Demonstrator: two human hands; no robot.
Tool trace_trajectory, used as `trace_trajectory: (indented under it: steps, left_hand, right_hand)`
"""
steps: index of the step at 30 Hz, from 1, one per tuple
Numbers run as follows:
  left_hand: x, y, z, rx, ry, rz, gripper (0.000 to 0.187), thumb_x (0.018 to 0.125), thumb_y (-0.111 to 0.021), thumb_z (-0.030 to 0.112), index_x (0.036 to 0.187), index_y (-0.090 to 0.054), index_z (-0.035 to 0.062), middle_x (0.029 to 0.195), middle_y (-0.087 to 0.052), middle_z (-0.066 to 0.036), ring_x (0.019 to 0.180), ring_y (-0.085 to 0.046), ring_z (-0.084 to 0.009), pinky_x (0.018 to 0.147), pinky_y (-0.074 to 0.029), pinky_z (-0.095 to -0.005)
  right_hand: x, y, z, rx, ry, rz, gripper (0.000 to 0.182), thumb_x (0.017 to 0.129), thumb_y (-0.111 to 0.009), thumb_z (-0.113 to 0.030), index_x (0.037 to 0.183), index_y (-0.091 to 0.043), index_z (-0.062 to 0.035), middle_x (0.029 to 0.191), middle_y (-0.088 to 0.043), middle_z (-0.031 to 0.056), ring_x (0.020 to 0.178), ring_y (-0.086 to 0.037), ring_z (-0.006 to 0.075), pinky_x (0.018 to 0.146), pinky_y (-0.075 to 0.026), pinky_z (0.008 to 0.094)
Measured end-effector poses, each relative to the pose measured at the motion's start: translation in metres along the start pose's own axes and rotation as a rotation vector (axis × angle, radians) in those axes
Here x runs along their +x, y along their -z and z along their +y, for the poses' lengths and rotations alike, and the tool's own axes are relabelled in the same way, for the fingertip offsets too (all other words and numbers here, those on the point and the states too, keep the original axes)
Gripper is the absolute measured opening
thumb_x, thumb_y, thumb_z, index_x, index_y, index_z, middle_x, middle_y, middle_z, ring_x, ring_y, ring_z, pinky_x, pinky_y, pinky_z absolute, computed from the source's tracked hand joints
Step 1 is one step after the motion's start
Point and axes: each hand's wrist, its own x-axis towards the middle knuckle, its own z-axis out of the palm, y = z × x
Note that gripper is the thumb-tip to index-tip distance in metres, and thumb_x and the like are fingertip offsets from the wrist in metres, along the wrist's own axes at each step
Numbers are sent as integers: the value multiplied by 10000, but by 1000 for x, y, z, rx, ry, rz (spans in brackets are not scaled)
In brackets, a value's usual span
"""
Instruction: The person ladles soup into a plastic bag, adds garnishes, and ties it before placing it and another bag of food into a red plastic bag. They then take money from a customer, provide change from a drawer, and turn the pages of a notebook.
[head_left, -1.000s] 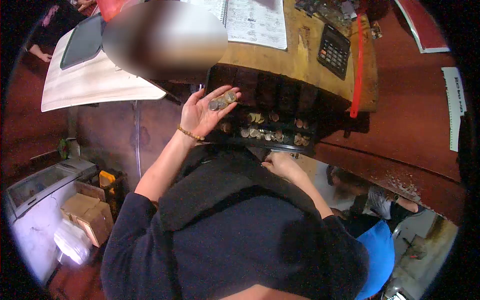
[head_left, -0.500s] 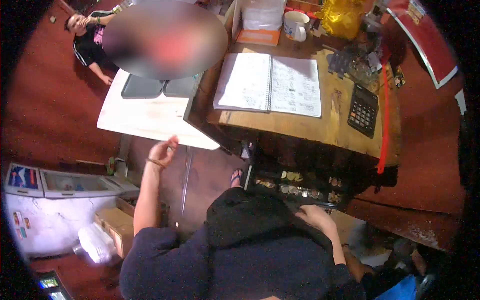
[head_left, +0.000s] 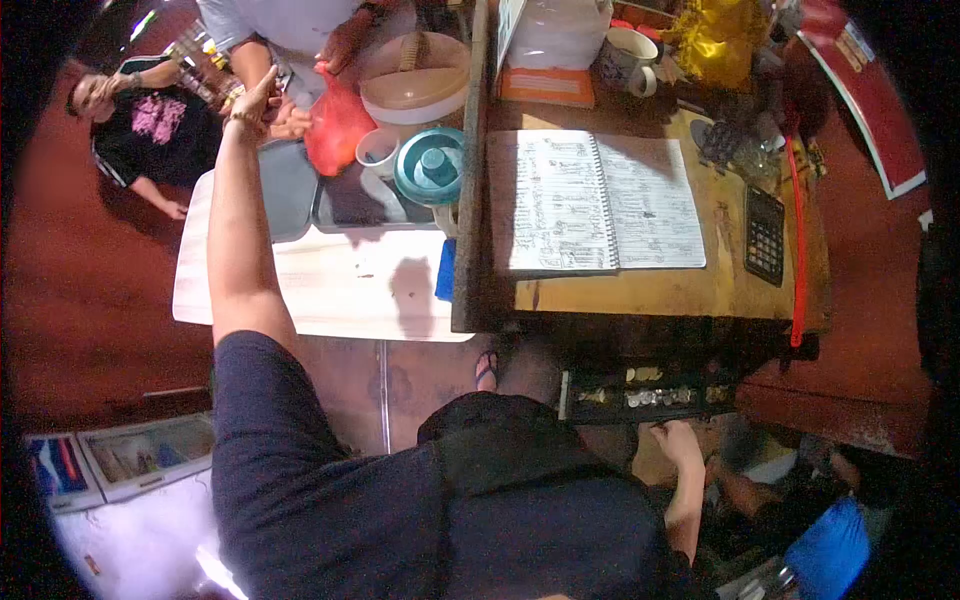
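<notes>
My left hand (head_left: pixel 257 98) is stretched far out over the pale table, fingers extended, right beside another person's hand (head_left: pixel 290 122). Whether anything small lies between the two hands is hidden. A red plastic bag (head_left: pixel 338 125) hangs from that person's other hand, to the right of mine. Low on the right, my right hand (head_left: pixel 678 442) has its fingers loosely bent by the front edge of an open drawer (head_left: pixel 600 412). Coins (head_left: pixel 655 397) lie in the drawer's compartments. I see nothing held in my right hand.
On the wooden desk (head_left: pixel 560 292) lie an open notebook (head_left: pixel 555 200) and a calculator (head_left: pixel 764 235); a mug (head_left: pixel 628 62) stands behind. Grey trays (head_left: pixel 288 190), a white cup (head_left: pixel 378 150) and a teal-lidded container (head_left: pixel 432 168) crowd the pale table (head_left: pixel 310 270). Another person sits far left.
My left hand has reached forward across the pale table to the other person's hand. My right hand stays near the coin drawer, slightly farther from it. The view has shifted.
</notes>
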Motion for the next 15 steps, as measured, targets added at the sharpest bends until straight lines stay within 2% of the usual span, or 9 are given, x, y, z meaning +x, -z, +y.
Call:
trace_trajectory:
  steps: [4,5,6,8,10,11,13,14,15]
  left_hand:
    - [44,-10,1,477,33,121,545,732,-598,552,914,-593,39,646,-566,-76,460,-472,-193,384,-342,-345]
    - [85,2,-14,453,94,120,526,793,-507,554,971,-603,69,701,-598,-85,502,-514,-216,428,-396,-374]
    - [68,-60,-14,520,249,449,472,776,-524,555,885,-524,97,587,-490,-57,444,-440,-195,412,-370,-338]
    - [122,-9,-29,460,105,-15,370,777,-488,497,724,-452,133,530,-434,-43,420,-373,-191,396,-308,-338]
    - [207,32,-64,391,10,-605,352,778,-452,438,563,-380,168,473,-378,-28,396,-306,-188,379,-247,-339]
    - [201,11,-68,391,-3,-676,352,778,-452,438,563,-380,168,473,-378,-28,396,-306,-188,379,-247,-339]
    - [165,6,-59,60,-29,-247,394,784,-432,416,480,-309,197,423,-293,17,339,-235,-150,338,-171,-295]
    - [167,2,-54,38,192,-168,398,787,-428,433,484,-310,204,426,-286,17,342,-237,-152,340,-173,-291]
    - [169,0,-67,-21,26,-88,394,789,-456,411,483,-314,206,426,-270,23,342,-231,-147,343,-162,-280]
  right_hand:
    - [-9,-16,-12,127,-130,100,321,788,-588,-289,776,-595,33,794,-590,238,794,-565,397,693,-447,453]
    - [-13,-20,-16,187,-156,123,313,788,-593,-277,776,-587,36,790,-586,242,789,-564,397,690,-446,451]
    - [-14,-22,-22,205,-189,131,313,788,-593,-277,776,-587,36,790,-586,242,789,-564,397,690,-446,451]
    - [-15,-24,-26,178,-209,112,308,793,-590,-263,794,-568,44,771,-578,239,783,-558,403,686,-446,449]
    - [-17,-29,-32,48,-174,279,250,794,-585,-194,768,-568,54,769,-573,230,767,-558,380,652,-442,442]
    - [-10,-38,-23,79,-240,195,321,782,-593,-272,833,-566,44,819,-570,246,818,-556,399,730,-455,453]
    - [-13,-29,-34,-9,-256,203,314,760,-601,-279,795,-596,33,856,-582,246,828,-559,399,739,-456,453]
    - [-12,-36,-29,-5,-219,285,319,748,-608,-281,791,-599,35,831,-587,246,808,-564,398,731,-457,459]
    - [-11,-32,-34,67,-286,300,293,730,-611,-252,771,-599,38,793,-583,251,781,-567,396,726,-460,459]
